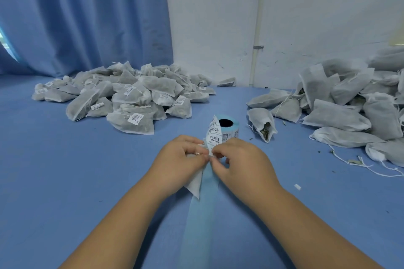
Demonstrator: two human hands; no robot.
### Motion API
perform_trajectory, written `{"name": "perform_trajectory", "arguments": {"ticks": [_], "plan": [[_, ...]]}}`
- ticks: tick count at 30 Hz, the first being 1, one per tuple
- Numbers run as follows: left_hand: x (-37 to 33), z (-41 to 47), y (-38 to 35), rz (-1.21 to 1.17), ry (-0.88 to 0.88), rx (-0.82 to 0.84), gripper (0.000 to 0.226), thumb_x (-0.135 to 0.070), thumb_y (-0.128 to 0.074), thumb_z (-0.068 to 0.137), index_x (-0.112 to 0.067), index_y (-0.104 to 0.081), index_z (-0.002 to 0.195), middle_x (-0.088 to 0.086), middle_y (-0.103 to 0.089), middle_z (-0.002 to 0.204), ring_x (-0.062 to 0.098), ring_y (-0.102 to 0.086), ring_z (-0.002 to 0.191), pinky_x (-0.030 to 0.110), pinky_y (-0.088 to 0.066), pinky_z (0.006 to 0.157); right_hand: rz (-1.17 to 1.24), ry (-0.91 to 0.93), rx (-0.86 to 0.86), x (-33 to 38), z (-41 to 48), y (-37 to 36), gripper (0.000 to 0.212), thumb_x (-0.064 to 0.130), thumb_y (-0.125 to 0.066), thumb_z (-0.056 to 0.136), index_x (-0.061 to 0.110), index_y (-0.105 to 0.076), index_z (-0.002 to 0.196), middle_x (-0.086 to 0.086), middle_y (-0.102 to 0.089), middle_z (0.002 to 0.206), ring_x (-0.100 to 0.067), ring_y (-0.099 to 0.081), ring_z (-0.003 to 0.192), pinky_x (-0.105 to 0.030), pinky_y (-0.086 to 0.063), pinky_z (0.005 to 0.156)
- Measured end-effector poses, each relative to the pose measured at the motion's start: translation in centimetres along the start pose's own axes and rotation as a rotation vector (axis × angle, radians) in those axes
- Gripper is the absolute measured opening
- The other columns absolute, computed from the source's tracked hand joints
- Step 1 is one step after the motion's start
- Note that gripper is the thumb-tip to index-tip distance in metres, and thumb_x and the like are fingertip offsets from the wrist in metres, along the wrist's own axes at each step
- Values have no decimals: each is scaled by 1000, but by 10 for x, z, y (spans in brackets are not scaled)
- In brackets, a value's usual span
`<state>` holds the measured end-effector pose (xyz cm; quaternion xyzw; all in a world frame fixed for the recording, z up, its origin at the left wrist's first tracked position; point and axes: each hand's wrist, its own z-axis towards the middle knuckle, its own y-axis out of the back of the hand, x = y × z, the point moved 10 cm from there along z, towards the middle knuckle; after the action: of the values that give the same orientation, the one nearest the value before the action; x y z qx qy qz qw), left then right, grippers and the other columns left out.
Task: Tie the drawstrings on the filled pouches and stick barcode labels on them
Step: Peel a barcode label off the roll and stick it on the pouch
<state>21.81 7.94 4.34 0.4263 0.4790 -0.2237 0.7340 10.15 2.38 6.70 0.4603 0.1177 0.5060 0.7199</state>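
Label roll (227, 125) is stood on end on the blue table (65, 170). Just in front of the roll, a white pouch (194, 183) is gripped in the curled left hand (183, 155), with one corner seen below the palm. The barcode strip (215, 135), drawn off the roll, is pinched at its near end by the right hand (238, 159), whose fingertips touch the left's. Bare blue backing (201, 214) is trailed nearer still. Labelled pouches (122, 98) are heaped left of the roll; unlabelled pouches (341, 105), some open, are heaped to its right.
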Motion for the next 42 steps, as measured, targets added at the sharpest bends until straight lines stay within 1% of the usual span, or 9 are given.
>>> {"name": "perform_trajectory", "arguments": {"ticks": [4, 10, 18, 25, 29, 31, 37, 40, 42], "plan": [[-2, 0, -3, 54, -26, 2, 18, -2, -68, 85, -16, -78, 81, -6, -63, 112, 2, -61, 102, 18, -43, 95, -99, 41, 7, 6, -1, -2, 27, 38, -49, 93, 20, -66, 84, 4, -56, 82, -19, -54, 83, -29, -38, 61], [-7, 0, -5, 124, -87, -19, 22, -2, -67, 85, -18, -77, 74, -10, -62, 107, -9, -58, 90, 4, -39, 80, -117, 59, 4, 10, -1, -2, 30, 37, -43, 95, 20, -67, 89, 2, -60, 89, -19, -55, 88, -28, -30, 62], [-9, 0, -8, 202, -150, -25, 18, -5, -68, 84, -16, -77, 74, -13, -60, 103, -8, -56, 92, 2, -36, 77, -112, 50, -11, 10, -2, -2, 27, 32, -47, 92, 17, -68, 83, 0, -62, 83, -22, -57, 81, -29, -36, 60], [-6, 1, -5, 214, -115, -53, 19, -3, -68, 81, -18, -75, 72, -15, -60, 98, -20, -53, 81, -4, -31, 71, 240, -261, -51, -26, -5, -4, 11, 24, -63, 78, 19, -66, 69, 6, -62, 69, -14, -57, 69, -30, -48, 64], [-2, 2, -1, 197, -71, -48, 19, -4, -67, 84, -17, -74, 72, -13, -62, 100, -10, -56, 86, -4, -33, 69, 518, -464, -79, -52, -10, -6, 14, 17, -66, 75, 20, -65, 61, 16, -60, 55, 1, -53, 57, -13, -38, 53], [1, 2, 1, 191, -46, -44, 16, -5, -66, 84, -15, -75, 75, -12, -63, 101, -8, -57, 87, -3, -34, 67, 603, -526, -88, -60, -12, -7, 17, 15, -65, 75, 20, -63, 58, 19, -57, 51, 3, -49, 51, -10, -36, 49], [12, 5, 21, 213, 31, -113, 16, -10, -63, 85, -13, -71, 71, -12, -63, 101, -4, -57, 85, 1, -37, 61, 758, -681, -160, -82, -20, -6, 14, 18, -62, 74, 17, -64, 60, 6, -62, 59, -2, -38, 40, -11, -28, 39], [12, 5, 42, 222, 37, -245, 16, -13, -61, 85, -8, -71, 74, -10, -64, 97, -2, -57, 84, 5, -38, 60, 819, -717, -180, -85, -22, -3, 13, 14, -60, 74, 14, -64, 61, 2, -60, 61, -10, -40, 47, -23, -33, 49], [2, 0, 58, 165, -16, -368, 20, -13, -58, 88, -11, -72, 73, -11, -63, 95, -5, -55, 85, 1, -36, 65, 838, -710, -196, -83, -22, 3, 13, 13, -59, 74, 12, -64, 62, 3, -61, 61, -13, -44, 54, -27, -37, 55]]}}
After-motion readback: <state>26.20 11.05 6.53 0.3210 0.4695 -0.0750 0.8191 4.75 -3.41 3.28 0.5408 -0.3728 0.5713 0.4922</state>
